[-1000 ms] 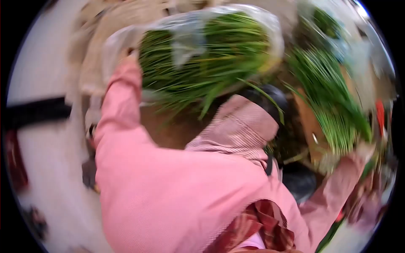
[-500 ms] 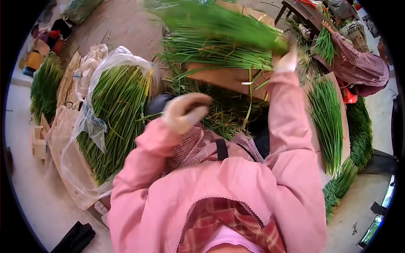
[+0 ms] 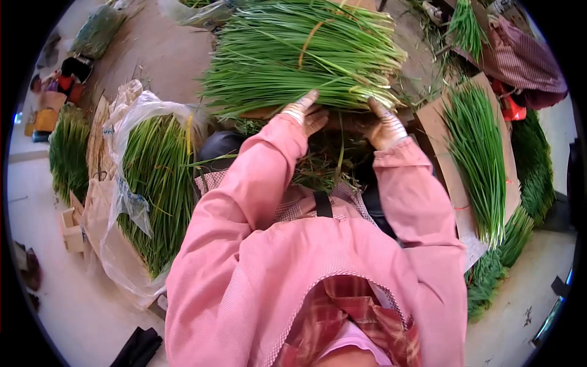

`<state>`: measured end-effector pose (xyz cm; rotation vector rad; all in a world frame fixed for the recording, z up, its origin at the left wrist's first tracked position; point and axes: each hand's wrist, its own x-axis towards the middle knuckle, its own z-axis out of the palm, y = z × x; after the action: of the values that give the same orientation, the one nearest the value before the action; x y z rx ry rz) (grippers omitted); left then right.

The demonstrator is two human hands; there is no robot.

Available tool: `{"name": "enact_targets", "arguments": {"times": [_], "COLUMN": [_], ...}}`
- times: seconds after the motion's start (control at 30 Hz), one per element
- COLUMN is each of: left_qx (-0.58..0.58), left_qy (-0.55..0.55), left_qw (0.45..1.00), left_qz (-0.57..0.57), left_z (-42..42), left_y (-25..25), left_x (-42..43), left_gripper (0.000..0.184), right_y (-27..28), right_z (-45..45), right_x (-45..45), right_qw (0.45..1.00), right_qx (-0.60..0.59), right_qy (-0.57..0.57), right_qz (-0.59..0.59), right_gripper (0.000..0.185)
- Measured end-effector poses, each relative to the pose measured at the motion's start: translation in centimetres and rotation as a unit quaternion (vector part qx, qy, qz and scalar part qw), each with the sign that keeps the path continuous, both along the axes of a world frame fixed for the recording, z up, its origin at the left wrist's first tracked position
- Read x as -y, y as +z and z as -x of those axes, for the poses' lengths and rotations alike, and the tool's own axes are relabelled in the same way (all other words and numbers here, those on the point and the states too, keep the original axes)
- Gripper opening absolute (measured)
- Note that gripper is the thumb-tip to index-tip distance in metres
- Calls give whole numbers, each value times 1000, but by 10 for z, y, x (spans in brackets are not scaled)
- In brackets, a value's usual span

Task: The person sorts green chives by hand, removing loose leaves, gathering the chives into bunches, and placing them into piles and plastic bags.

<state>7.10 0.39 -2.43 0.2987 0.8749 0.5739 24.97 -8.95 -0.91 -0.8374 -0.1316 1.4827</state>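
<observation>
A thick pile of long green garlic chives (image 3: 293,67) lies crosswise in front of me, pale stem ends to the right. My left hand (image 3: 306,114) is at the near edge of the pile, thumb against the leaves and fingers spread lower down. At the near right corner, by the pale ends, my right hand (image 3: 385,126) has its thumb raised and apart from the fingers. Both hands have pale wrappings. A tan band (image 3: 313,43) lies across the top of the pile.
On my left, a clear plastic bag (image 3: 177,109) surrounds more chives (image 3: 156,183). To my right, chives (image 3: 480,159) lie on cardboard (image 3: 435,116), with further bundles (image 3: 532,165) beyond. A person in a checked sleeve (image 3: 526,55) is at the upper right. Loose trimmings (image 3: 333,159) lie below my hands.
The chives my right hand was swinging over the pile now lie on it. That hand has let go and come nearer; my left hand has moved forward to the pile's edge.
</observation>
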Motion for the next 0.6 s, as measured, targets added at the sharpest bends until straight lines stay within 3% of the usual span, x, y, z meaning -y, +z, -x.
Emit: {"name": "enact_targets", "arguments": {"times": [0.03, 0.07, 0.13, 0.17, 0.2, 0.23, 0.27, 0.33, 0.4, 0.47, 0.5, 0.53, 0.6], "left_qx": [-2, -1, -18, -4, -6, -15, -24, -48, -54, -56, -61, -66, -78], "left_qy": [-24, -28, -49, -59, -59, -51, -43, -30, -30, -14, -11, -8, 3], "left_qw": [1000, 999, 998, 998, 998, 998, 998, 998, 998, 998, 998, 998, 997], "left_qz": [-20, -20, -18, -30, -25, -35, -49, -20, 16, 21, 13, 5, 16], "left_z": [6, 7, 9, 8, 7, 5, 1, -7, -8, -13, -16, -21, -36], "left_y": [-3, -3, -4, -7, -9, -7, -3, 3, -4, -1, 3, 8, 15], "left_x": [-2, -3, -1, 0, 3, 5, 4, 0, -6, -10, -13, -19, -34], "left_gripper": [63, 63, 60, 59, 59, 59, 60, 60, 58, 55, 54, 52, 46], "right_y": [7, 26, 45, 48, 52, 77, 91, 106, 103, 84, 68, 71, 71], "right_z": [-11, -18, -38, -45, -51, -46, -42, -31, -23, -32, -43, -53, -73], "right_x": [9, 20, 32, 27, 18, 5, -15, -53, -89, -116, -126, -134, -146], "right_qw": [998, 988, 946, 871, 762, 586, 500, 336, 242, 304, 339, 338, 410], "right_qx": [56, 126, 296, 473, 630, 801, 856, 938, 967, 930, 913, 914, 861], "right_qy": [-6, -56, -105, -127, -143, -105, -76, -4, 66, 206, 228, 224, 301], "right_qz": [-25, 70, 81, 18, -45, -63, -110, -82, -42, 23, 14, 13, -25], "right_gripper": [48, 44, 38, 41, 44, 51, 59, 81, 88, 90, 89, 89, 88]}}
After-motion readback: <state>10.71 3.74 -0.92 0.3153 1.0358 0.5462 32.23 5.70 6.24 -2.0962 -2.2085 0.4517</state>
